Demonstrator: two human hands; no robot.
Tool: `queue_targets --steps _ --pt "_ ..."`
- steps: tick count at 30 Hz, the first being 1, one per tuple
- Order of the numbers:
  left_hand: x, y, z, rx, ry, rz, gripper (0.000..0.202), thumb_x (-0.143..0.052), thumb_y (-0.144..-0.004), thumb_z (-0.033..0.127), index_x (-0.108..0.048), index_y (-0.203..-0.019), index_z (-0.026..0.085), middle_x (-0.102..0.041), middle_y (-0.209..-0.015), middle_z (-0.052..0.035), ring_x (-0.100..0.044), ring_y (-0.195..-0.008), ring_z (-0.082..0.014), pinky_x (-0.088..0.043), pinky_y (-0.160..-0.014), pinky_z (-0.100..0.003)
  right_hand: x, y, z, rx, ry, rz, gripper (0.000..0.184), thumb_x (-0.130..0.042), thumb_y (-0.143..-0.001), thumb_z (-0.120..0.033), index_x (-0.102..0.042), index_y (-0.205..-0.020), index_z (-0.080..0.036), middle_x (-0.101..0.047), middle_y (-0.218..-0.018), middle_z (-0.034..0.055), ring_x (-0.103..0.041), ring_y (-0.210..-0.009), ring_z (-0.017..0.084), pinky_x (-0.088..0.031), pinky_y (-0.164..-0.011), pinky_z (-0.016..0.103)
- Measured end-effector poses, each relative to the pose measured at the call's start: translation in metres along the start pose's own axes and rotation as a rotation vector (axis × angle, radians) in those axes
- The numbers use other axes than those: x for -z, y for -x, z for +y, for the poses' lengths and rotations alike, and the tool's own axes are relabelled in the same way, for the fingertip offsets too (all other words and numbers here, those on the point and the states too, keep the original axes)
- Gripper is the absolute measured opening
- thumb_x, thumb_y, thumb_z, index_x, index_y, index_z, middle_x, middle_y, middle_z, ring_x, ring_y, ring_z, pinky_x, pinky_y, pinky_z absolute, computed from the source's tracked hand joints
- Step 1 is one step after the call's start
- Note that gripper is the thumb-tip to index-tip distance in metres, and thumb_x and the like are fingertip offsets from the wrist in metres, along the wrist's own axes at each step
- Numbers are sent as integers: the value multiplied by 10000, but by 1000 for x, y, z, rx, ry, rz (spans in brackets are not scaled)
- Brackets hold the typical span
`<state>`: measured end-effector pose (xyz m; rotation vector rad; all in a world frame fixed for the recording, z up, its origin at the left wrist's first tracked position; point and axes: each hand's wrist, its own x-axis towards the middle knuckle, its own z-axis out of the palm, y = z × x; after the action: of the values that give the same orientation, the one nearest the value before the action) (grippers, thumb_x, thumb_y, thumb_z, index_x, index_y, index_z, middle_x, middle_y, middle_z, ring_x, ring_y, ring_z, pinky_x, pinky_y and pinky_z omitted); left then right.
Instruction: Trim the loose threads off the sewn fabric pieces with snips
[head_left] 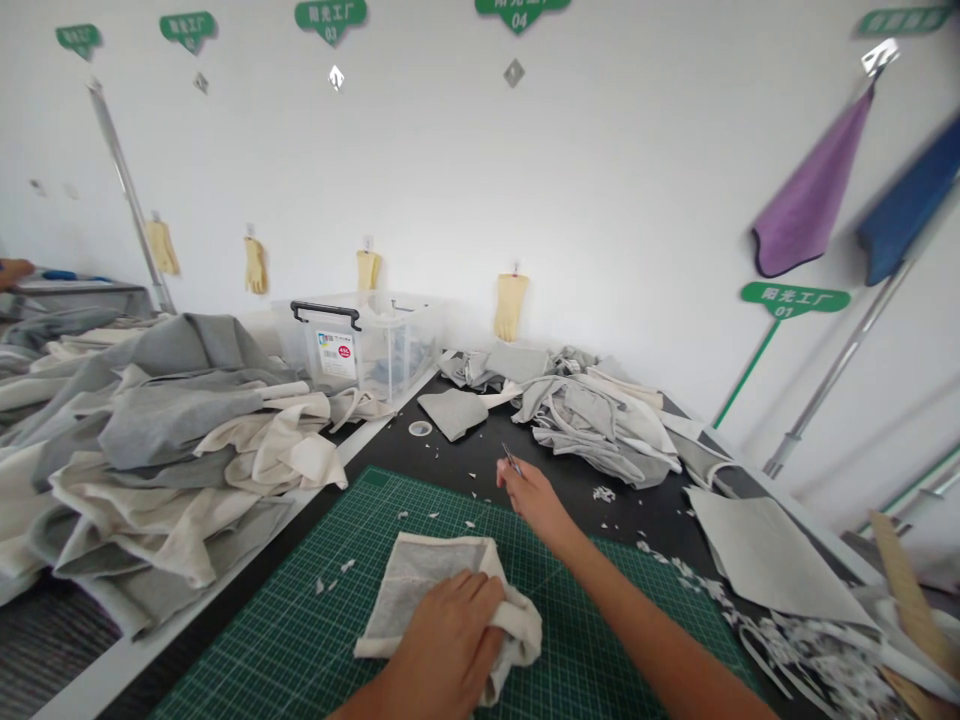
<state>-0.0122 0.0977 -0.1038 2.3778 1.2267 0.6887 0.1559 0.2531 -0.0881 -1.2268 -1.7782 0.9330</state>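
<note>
Pressing the grey-and-cream cloth (pixel 431 570) onto the green cutting mat (pixel 300 600), the left hand (pixel 450 622) curls round its bunched side; the right hand (pixel 534 497) pinches a small metal tool (pixel 511 458). The cloth looks soft and light, best held by its thicker border.

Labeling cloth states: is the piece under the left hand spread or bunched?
Partly both: the cloth has its grey panel flat on the green mat, but its cream right side is bunched at the left hand.
</note>
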Motion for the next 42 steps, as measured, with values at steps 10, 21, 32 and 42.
queue_targets --steps 10,21,32,42 --pt "3 -7 16 90 149 62 187 -389 -1003 211 -571 -960 214 -652 -947 -27 -595 -902 -190 -411 -806 -295 36 149 -16 -101 -37 -191 306 -606 -926 -508 -646 -907 -205 -517 -706 -46 -450 -644 112 -355 -606 213" --pt "53 -67 80 81 432 120 188 -393 -978 244 -540 -869 202 -597 -770 21 -552 -717 -141 -361 -655 -242 70 145 -64 10 -37 72 241 -607 -920 -427 -645 -893 -190 -601 -818 -2 -519 -740 153 -413 -665 236" --pt "112 -34 98 89 574 127 335 -450 -1006 449 -586 -837 193 -547 -771 10 -481 -717 -140 -397 -644 -230 120 166 -95 -65 556 110 186 -540 -910 -418 -686 -941 -307 -652 -683 -23 -583 -589 186 -378 -571 263" --pt "145 -17 74 420 846 216 396 -587 -908 554 -728 -993 195 -721 -920 -86 -686 -893 -259 -567 -710 -346 183 197 -84 -183 284 -24 278 -813 -652 -415 -792 -904 -300 -762 -856 54 -674 -777 283 -537 -691 320"
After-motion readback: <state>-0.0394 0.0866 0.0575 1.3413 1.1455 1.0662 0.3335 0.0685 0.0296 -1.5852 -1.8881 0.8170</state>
